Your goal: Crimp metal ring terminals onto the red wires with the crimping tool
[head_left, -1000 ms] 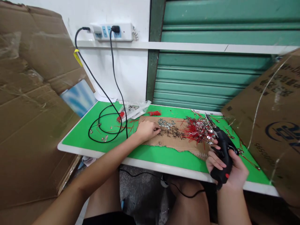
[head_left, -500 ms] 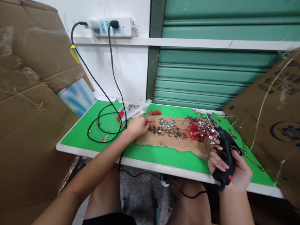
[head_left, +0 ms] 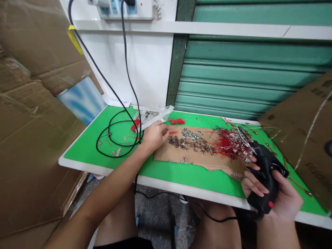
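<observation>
My right hand [head_left: 272, 193] is wrapped round a black corded tool [head_left: 267, 173], its thin metal tip pointing up and left beside a heap of red wires with metal pieces [head_left: 230, 143]. At the left end of a torn cardboard sheet [head_left: 197, 160], my left hand [head_left: 156, 135] has its fingers pressed together near a few red wires [head_left: 173, 132]; what they pinch is too small to make out. Small silvery rings [head_left: 190, 134] and rows of dark marks or bits lie on the cardboard.
Black cable [head_left: 97, 147] coils on the green tabletop [head_left: 166, 173] at left. A clear plastic bag [head_left: 158, 116] and a red wire bundle [head_left: 177, 121] lie behind the cardboard. Large cartons flank the table. A power strip [head_left: 144, 8] hangs on the wall.
The view has shifted, with the table's right side and the tool now farther right in the picture. My left hand stays at the cardboard's left end, and my right hand still holds the tool.
</observation>
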Available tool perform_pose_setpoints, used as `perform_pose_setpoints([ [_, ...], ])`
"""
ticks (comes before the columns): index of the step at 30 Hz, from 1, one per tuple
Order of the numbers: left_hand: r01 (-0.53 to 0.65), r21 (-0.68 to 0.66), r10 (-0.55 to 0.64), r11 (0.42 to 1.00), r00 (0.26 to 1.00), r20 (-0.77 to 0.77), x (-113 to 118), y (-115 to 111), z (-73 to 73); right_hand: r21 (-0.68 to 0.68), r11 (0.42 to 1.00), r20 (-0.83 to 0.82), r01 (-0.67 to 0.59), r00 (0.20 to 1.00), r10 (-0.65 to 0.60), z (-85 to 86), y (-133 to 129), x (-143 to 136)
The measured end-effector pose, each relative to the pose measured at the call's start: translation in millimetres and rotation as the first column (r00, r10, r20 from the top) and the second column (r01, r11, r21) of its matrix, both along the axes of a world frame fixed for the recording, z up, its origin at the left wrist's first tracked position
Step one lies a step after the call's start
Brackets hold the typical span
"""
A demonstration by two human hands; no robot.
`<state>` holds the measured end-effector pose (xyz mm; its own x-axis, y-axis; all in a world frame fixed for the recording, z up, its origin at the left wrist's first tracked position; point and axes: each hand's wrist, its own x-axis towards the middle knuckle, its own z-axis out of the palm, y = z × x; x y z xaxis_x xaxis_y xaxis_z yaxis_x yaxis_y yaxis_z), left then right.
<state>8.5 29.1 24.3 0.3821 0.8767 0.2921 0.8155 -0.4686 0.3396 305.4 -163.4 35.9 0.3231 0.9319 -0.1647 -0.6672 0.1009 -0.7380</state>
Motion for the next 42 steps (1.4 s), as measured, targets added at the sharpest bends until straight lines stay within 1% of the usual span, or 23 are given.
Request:
perform_pose_setpoints([
  [2, 0.070, 0.074, -0.074, 0.995, 0.996, 0.052, -0.4, -2.3, -0.4, -0.019, 1.000, 0.048, 0.010, 0.999, -0.009, 1.3, -0.5, -1.8],
  [3, 0.125, 0.084, -0.131, 0.989, 0.989, 0.072, -0.4, -4.4, -0.8, -0.034, 0.999, 0.076, 0.008, 0.997, -0.005, 1.8, -0.7, -2.6],
  [5, 0.242, 0.047, -0.246, 0.969, 0.965, 0.097, 0.4, -9.5, -2.0, -0.084, 0.996, 0.143, -0.010, 0.989, 0.022, 2.5, -0.7, -3.8],
  [7, 0.332, -0.020, -0.327, 0.943, 0.938, 0.117, 1.9, -14.3, -3.9, -0.157, 0.987, 0.229, -0.042, 0.970, 0.078, 3.2, 0.6, -5.4],
  [10, 0.394, -0.108, -0.377, 0.913, 0.914, 0.152, 4.6, -18.1, -6.5, -0.253, 0.963, 0.332, -0.089, 0.927, 0.173, 4.4, 6.3, -10.1],
  [13, 0.382, -0.186, -0.355, 0.905, 0.921, 0.161, 5.6, -18.2, -6.6, -0.334, 0.929, 0.326, -0.162, 0.905, 0.275, 5.0, 16.2, -16.5],
  [16, 0.339, -0.207, -0.318, 0.918, 0.939, 0.128, 4.8, -18.1, -4.4, -0.429, 0.870, 0.288, -0.243, 0.876, 0.386, 2.9, 25.3, -20.9],
  [18, 0.328, -0.208, -0.313, 0.921, 0.944, 0.105, 4.2, -18.6, -2.9, -0.476, 0.840, 0.278, -0.263, 0.860, 0.427, 0.2, 28.6, -22.1],
  [21, 0.326, -0.216, -0.314, 0.920, 0.945, 0.092, 4.5, -19.7, -2.4, -0.511, 0.819, 0.272, -0.262, 0.854, 0.443, -2.8, 29.2, -23.0],
  [23, 0.325, -0.215, -0.311, 0.921, 0.946, 0.094, 5.3, -20.2, -3.3, -0.516, 0.814, 0.274, -0.265, 0.850, 0.450, -2.8, 28.4, -24.2],
  [28, 0.323, -0.201, -0.312, 0.925, 0.946, 0.086, 6.2, -19.9, -6.6, -0.506, 0.826, 0.301, -0.249, 0.847, 0.439, -0.8, 28.2, -26.8],
  [33, 0.326, -0.206, -0.315, 0.923, 0.945, 0.084, 6.3, -19.5, -6.8, -0.529, 0.809, 0.327, -0.256, 0.818, 0.473, -2.5, 28.0, -24.7],
  [42, 0.310, -0.201, -0.297, 0.929, 0.951, 0.089, 6.9, -20.0, -8.1, -0.512, 0.817, 0.378, -0.266, 0.784, 0.492, 2.6, 26.4, -29.1],
])
